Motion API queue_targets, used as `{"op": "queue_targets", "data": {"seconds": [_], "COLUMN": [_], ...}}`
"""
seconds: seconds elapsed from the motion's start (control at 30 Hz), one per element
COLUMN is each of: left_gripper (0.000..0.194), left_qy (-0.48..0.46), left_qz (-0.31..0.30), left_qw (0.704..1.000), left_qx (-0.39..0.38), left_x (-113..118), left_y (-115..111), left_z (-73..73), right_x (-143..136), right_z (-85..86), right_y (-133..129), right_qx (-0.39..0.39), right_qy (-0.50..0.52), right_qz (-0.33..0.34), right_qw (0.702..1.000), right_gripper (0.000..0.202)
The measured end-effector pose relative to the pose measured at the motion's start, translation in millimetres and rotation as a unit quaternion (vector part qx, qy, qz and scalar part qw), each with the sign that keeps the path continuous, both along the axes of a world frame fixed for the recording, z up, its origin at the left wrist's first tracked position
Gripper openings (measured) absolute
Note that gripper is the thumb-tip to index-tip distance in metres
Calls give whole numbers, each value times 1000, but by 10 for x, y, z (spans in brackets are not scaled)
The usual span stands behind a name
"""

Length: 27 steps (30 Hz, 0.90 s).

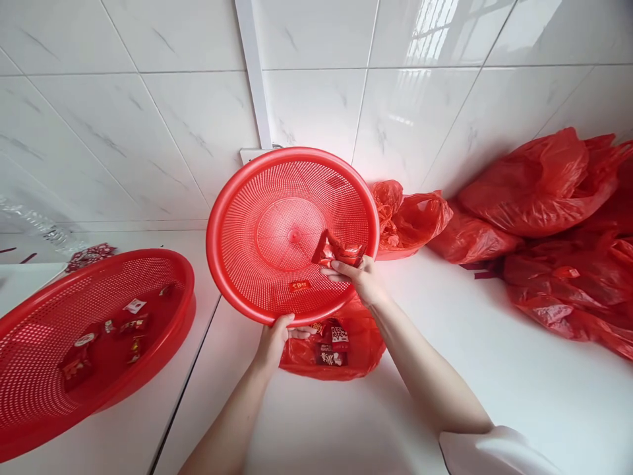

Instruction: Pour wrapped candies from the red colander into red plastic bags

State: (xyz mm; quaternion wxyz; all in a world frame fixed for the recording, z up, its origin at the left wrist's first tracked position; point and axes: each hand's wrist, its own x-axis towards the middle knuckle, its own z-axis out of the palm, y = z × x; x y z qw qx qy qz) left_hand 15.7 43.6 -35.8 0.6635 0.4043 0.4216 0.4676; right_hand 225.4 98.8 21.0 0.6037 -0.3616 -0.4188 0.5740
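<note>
A red plastic mesh basket is tilted toward me above the table, and my left hand grips its lower rim. Inside the basket's lower right, my right hand is closed on shiny red snack packets; their exact number is unclear. One small red packet with yellow print lies against the basket's lower wall. Directly below, an opened red plastic bag contains several dark red snack packets, partly covered by the basket and my left fingers.
To the left stands another red mesh basket with several small packets in it. Red plastic bags are piled at the right, and a smaller one sits by the wall. A tiled wall closes off the back of the white table.
</note>
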Motion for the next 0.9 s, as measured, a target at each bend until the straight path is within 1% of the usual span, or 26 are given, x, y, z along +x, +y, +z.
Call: {"op": "queue_targets", "data": {"seconds": [0.07, 0.13, 0.2, 0.23, 0.3, 0.37, 0.43, 0.5, 0.63, 0.7, 0.77, 0.9], "left_gripper": [31, 34, 35, 34, 33, 32, 33, 34, 38, 38, 37, 38], "left_qy": [-2, -4, -7, -8, -8, -6, -3, -2, -5, -4, -1, 4], "left_qz": [5, 9, 9, 7, 4, -1, -1, 2, 1, -2, -2, -4], "left_qw": [1000, 1000, 1000, 1000, 1000, 1000, 1000, 1000, 1000, 1000, 1000, 1000], "left_qx": [-1, -2, -5, -6, -5, -3, 0, 2, 6, 8, 12, 16], "left_x": [-2, -4, -7, -9, -13, -17, -21, -24, -30, -33, -33, -28], "left_y": [-1, -1, -1, -1, 0, 2, 5, 8, 15, 17, 15, 6], "left_z": [-7, -16, -25, -27, -29, -29, -32, -41, -69, -78, -77, -44], "right_x": [-18, -33, -48, -57, -76, -91, -95, -89, -73, -73, -78, -90], "right_z": [12, 21, 31, 38, 53, 71, 88, 101, 102, 96, 95, 127], "right_y": [5, 7, -10, -26, -69, -115, -147, -156, -123, -107, -105, -140], "right_qx": [3, -15, -28, -21, 26, 90, 135, 137, 59, 44, 55, 94], "right_qy": [10, 8, -25, -51, -107, -153, -176, -171, -107, -82, -80, -110], "right_qz": [-18, -14, 3, 8, -2, -41, -86, -101, -44, -28, -30, -42], "right_qw": [1000, 1000, 999, 998, 994, 983, 971, 970, 992, 995, 995, 989], "right_gripper": [30, 34, 38, 38, 36, 31, 27, 27, 36, 36, 34, 29]}}
